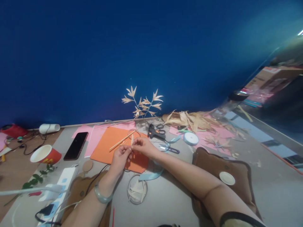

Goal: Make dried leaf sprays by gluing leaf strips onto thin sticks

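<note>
While both hands meet over the orange sheet (104,151), the pale strip (132,139) is held between them, above the middle of the bench (165,195).

Left hand (121,157): fingers closed in a narrow pinch on the lower part of the strip, approaching from the left and below.

Right hand (142,145): fingertips closed in a matching pinch on the same strip, approaching from the right. Whether the fingertips of the two hands touch each other cannot be told.

Long axis of the strip: close to upright, with the free end pointing up and away from the person, clear of both pinches. Neither hand is nearer, as each is already on the strip.

Wooden stick (121,140): lies flat on the orange sheet just left of the strip, slanted from lower left to upper right, on the left hand's side and apart from it.

Glue gun (155,132) and scissors (169,148): lie beyond the right hand, near it but not touching.

Glass dish (137,190): stands nearer the person, between the forearms, and holds more pale strips.
</note>
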A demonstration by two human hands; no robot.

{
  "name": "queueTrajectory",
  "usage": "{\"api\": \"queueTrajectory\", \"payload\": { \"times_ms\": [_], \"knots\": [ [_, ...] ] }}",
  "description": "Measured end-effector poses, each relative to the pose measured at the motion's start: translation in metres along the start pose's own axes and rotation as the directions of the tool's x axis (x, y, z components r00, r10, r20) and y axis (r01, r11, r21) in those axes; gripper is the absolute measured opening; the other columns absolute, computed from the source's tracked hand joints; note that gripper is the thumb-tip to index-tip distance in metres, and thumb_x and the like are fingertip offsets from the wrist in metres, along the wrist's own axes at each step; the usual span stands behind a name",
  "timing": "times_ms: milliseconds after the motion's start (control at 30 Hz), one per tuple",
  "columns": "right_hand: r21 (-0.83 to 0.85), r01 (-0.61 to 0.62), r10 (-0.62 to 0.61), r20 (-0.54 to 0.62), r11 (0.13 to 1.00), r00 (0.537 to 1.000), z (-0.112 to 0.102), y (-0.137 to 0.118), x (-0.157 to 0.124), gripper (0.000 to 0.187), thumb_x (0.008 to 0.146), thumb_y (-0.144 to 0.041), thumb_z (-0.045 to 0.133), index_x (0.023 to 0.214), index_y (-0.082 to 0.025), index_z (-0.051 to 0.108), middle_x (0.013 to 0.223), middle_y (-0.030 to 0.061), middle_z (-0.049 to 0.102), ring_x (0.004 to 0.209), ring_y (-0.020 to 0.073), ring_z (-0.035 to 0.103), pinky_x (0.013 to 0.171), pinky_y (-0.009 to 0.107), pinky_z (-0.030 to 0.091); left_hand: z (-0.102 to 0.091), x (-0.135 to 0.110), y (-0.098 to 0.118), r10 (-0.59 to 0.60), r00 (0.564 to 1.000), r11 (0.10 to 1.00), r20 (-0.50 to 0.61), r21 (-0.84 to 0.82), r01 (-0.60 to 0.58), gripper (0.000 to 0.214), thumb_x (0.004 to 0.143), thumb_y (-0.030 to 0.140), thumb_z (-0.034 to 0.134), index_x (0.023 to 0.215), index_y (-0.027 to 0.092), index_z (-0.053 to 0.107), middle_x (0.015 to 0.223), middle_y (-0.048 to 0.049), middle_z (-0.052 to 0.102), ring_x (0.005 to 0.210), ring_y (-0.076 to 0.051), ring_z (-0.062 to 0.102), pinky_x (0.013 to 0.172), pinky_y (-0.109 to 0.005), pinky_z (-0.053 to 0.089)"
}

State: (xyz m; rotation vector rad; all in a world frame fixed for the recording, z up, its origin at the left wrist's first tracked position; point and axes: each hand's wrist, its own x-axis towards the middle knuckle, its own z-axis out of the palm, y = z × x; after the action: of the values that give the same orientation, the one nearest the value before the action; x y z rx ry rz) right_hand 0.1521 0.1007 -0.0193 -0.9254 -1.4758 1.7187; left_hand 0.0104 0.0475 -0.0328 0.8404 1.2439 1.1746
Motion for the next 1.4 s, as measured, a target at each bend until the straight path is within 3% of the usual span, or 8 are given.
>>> {"api": "queueTrajectory", "payload": {
  "times_ms": [167, 367, 567, 1000, 1400],
  "knots": [
    [0.005, 0.015, -0.015, 0.002, 1.0, 1.0, 0.0, -0.001, -0.001, 0.02, 0.069, -0.03, 0.072, 0.072, -0.017, 0.057, 0.059, -0.0031, 0.062, 0.053, 0.0101, 0.057, 0.052, 0.021, 0.042, -0.001, 0.001, -0.004, 0.002, 1.0, 1.0, -0.021, -0.028, -0.002, 0.033, 0.065, 0.043, 0.072, 0.077, 0.015, 0.06, 0.049, 0.0036, 0.055, 0.037, -0.006, 0.043, 0.039, -0.017, 0.032],
    [-0.012, -0.017, 0.017, 0.002, 1.0, 1.0, 0.002, -0.01, -0.003, 0.021, 0.069, -0.031, 0.071, 0.072, -0.016, 0.057, 0.058, -0.0041, 0.06, 0.046, 0.0064, 0.049, 0.045, 0.019, 0.036, 0.0, 0.0, -0.001, -0.006, 0.999, 1.0, -0.052, -0.023, 0.005, 0.032, 0.066, 0.041, 0.072, 0.077, 0.015, 0.058, 0.05, 0.0039, 0.055, 0.038, -0.006, 0.044, 0.039, -0.017, 0.033],
    [-0.003, -0.041, 0.041, 0.0, 0.999, 0.999, 0.003, -0.013, -0.004, 0.024, 0.067, -0.034, 0.072, 0.072, -0.016, 0.057, 0.057, -0.0039, 0.06, 0.044, 0.0066, 0.048, 0.044, 0.019, 0.035, 0.001, -0.004, 0.004, -0.012, 1.0, 1.0, -0.021, -0.004, 0.012, 0.033, 0.067, 0.044, 0.071, 0.077, 0.015, 0.058, 0.049, 0.0052, 0.054, 0.036, -0.004, 0.041, 0.038, -0.016, 0.03],
    [-0.022, -0.028, 0.027, -0.019, 0.999, 0.999, 0.002, -0.01, -0.003, 0.025, 0.066, -0.034, 0.072, 0.072, -0.015, 0.057, 0.057, -0.0038, 0.059, 0.046, 0.0058, 0.046, 0.046, 0.019, 0.032, -0.005, 0.004, -0.01, 0.021, 1.0, 1.0, -0.021, -0.007, -0.022, 0.033, 0.068, 0.045, 0.071, 0.076, 0.015, 0.059, 0.048, 0.0042, 0.055, 0.037, -0.006, 0.044, 0.039, -0.017, 0.031],
    [-0.006, -0.067, 0.066, -0.002, 0.998, 0.998, 0.004, -0.019, -0.005, 0.019, 0.068, -0.031, 0.069, 0.074, -0.015, 0.06, 0.059, -0.0026, 0.062, 0.045, 0.0052, 0.045, 0.045, 0.019, 0.032, -0.002, -0.004, 0.002, 0.08, 0.996, 0.997, -0.032, -0.008, -0.081, 0.031, 0.071, 0.043, 0.07, 0.078, 0.014, 0.061, 0.051, 0.004, 0.055, 0.039, -0.005, 0.044, 0.039, -0.017, 0.03]
  ]
}}
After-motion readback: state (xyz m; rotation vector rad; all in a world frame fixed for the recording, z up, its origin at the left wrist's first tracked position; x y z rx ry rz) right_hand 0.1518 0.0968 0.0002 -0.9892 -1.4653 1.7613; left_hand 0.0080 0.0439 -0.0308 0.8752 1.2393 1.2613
